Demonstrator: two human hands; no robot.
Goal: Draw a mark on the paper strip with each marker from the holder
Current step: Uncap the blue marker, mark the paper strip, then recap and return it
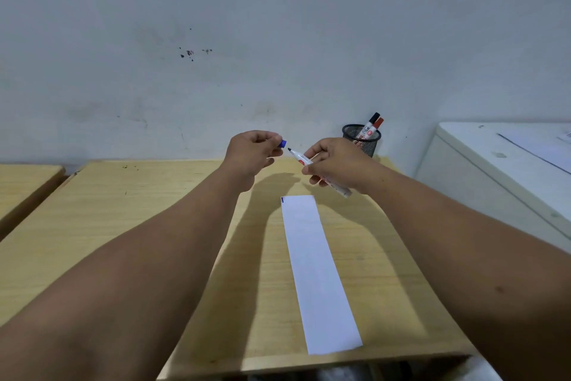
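1. Head view: the left hand (pixel 251 152) is closed in a pinch on a small blue plastic marker cap (pixel 282 143), held above the far part of the light wooden table (pixel 139 226).
2. The right hand (pixel 332 164) is wrapped around a white-barrelled marker with a bare dark tip (pixel 301 159); its rear end sticks out below the hand.
3. Key relation: the marker's long axis runs up-left from the right hand, tip aimed at the cap. Cap and tip are near, not touching.
4. The long white paper strip (pixel 318 272) lies flat on the table below both hands, running towards the near edge. A short blue mark (pixel 282 200) sits at its far left corner.
5. The black wire-mesh holder (pixel 362 139) stands beyond the right hand, with a black-capped marker (pixel 371 123) and a red-capped marker (pixel 377 124) in it.
6. Judgement: recapping looks next; the capped two are unused.
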